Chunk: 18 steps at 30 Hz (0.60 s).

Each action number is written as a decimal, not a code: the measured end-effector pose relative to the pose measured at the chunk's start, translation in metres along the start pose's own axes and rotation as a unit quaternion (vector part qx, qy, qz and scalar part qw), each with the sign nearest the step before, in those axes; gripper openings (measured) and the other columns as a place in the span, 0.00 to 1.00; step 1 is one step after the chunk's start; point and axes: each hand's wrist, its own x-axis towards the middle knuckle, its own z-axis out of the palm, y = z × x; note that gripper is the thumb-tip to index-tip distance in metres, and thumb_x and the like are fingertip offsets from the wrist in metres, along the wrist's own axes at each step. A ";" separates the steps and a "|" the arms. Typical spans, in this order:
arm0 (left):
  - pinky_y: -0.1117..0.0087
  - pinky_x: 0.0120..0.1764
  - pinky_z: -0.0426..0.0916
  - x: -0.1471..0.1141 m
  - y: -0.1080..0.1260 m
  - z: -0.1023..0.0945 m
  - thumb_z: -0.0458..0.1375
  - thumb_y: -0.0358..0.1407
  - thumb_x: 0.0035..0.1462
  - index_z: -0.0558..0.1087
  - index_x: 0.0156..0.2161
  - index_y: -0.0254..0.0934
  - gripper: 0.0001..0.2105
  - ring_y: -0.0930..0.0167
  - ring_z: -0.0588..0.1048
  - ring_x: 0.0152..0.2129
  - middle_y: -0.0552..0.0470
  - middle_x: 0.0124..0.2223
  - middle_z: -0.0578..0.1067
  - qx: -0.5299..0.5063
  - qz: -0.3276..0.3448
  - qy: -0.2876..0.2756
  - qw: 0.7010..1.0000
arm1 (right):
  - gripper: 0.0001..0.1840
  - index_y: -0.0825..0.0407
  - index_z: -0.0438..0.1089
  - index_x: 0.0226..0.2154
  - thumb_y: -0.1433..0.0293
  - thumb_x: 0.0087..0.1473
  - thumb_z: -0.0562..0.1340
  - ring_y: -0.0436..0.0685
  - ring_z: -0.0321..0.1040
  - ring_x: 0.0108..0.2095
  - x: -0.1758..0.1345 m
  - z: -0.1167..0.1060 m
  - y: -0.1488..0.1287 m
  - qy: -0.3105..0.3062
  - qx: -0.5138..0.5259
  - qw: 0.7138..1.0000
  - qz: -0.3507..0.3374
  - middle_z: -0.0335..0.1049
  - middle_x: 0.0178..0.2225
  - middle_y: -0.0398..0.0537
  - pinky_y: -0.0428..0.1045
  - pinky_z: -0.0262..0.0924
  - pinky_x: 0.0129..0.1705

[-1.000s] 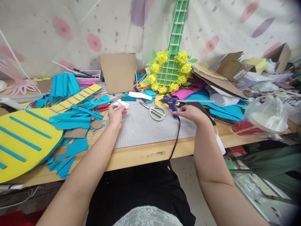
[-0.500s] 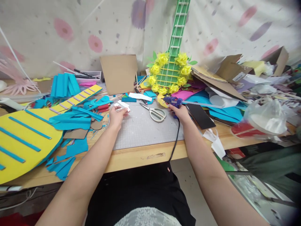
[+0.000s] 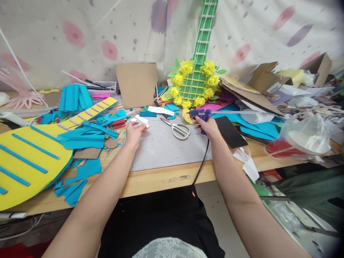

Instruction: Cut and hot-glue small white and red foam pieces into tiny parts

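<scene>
Two hands of mine worked over a wooden table [image 3: 156, 180], its front edge running between me and my fingers. In my left hand [image 3: 133, 135] the fingers were pinched narrow on small white strips [image 3: 142, 120], just above a grey cutting mat [image 3: 169, 154]. The fingers of my right hand [image 3: 207, 126] were curled round a blue glue gun [image 3: 201, 113], its nozzle pointing left and its black cord [image 3: 203, 161] dropping below them; I couldn't tell whether the gun touched the surface.

Between both sets of fingers lay scissors [image 3: 180, 131]. Just right of my right fingers was a black phone [image 3: 231, 132], and farther right a clear plastic bag [image 3: 309, 132]. Beyond my fingers, a flower-trimmed green paper guitar [image 3: 202, 39] leaned before a spotted curtain [image 3: 131, 21]. A plain cardboard square [image 3: 137, 86] stood behind my left fingers, and left of them stretched a striped yellow cutout [image 3: 53, 143] beside blue scraps [image 3: 87, 168].
</scene>
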 end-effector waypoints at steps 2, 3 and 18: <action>0.71 0.29 0.70 -0.001 0.000 0.000 0.60 0.24 0.43 0.58 0.33 0.38 0.15 0.72 0.75 0.21 0.54 0.25 0.74 0.000 -0.001 0.000 1.000 | 0.24 0.57 0.71 0.39 0.56 0.46 0.60 0.57 0.71 0.29 -0.001 -0.001 -0.003 -0.006 -0.081 0.997 0.000 0.74 0.35 0.56 0.48 0.62 0.27; 0.70 0.29 0.70 -0.001 0.001 0.001 0.60 0.24 0.43 0.58 0.33 0.38 0.15 0.72 0.75 0.21 0.54 0.25 0.74 -0.001 -0.001 0.001 1.000 | 0.23 0.57 0.72 0.38 0.56 0.44 0.61 0.59 0.71 0.31 -0.002 -0.002 -0.005 -0.011 -0.115 0.993 0.000 0.74 0.34 0.56 0.50 0.63 0.30; 0.72 0.29 0.70 0.000 0.000 0.001 0.60 0.24 0.42 0.59 0.32 0.37 0.14 0.74 0.74 0.20 0.54 0.24 0.74 0.007 0.008 -0.006 1.000 | 0.12 0.56 0.69 0.34 0.69 0.44 0.62 0.53 0.70 0.30 0.007 -0.008 -0.013 -0.127 0.069 0.989 0.029 0.73 0.31 0.52 0.47 0.67 0.31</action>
